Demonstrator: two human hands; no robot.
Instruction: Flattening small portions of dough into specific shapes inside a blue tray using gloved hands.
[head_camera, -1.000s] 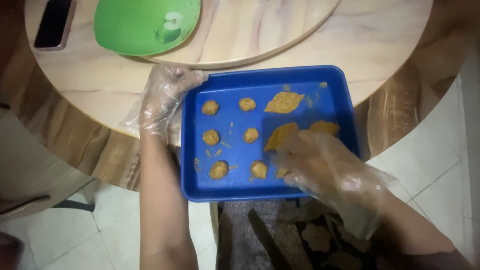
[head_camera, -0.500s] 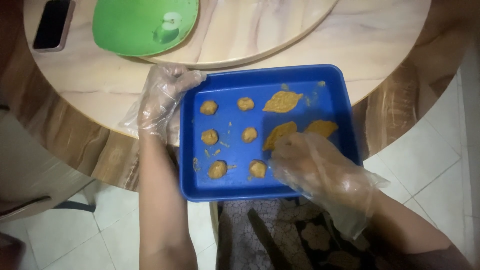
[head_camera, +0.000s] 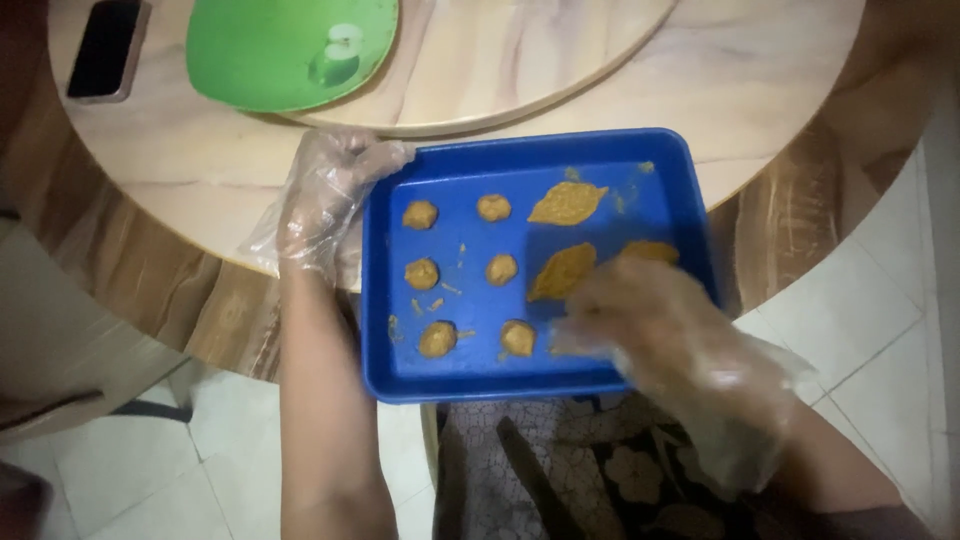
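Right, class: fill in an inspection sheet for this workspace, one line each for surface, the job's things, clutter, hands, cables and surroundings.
Surface: round pale marble-look table with a wooden edge; a raised round turntable in its middle.
Job's things: blue tray overhanging the table's near edge; six small brown dough balls in two columns; flattened leaf-shaped dough pieces to their right.
Clutter: green plate on the turntable; black phone at the far left.
Hands: both in clear plastic gloves; left hand grips the tray's far-left corner; right hand, blurred, over the tray's near-right part, its fingers' hold unclear.
Cables: nothing seen.
Surroundings: white tiled floor; patterned dark cloth below the tray.
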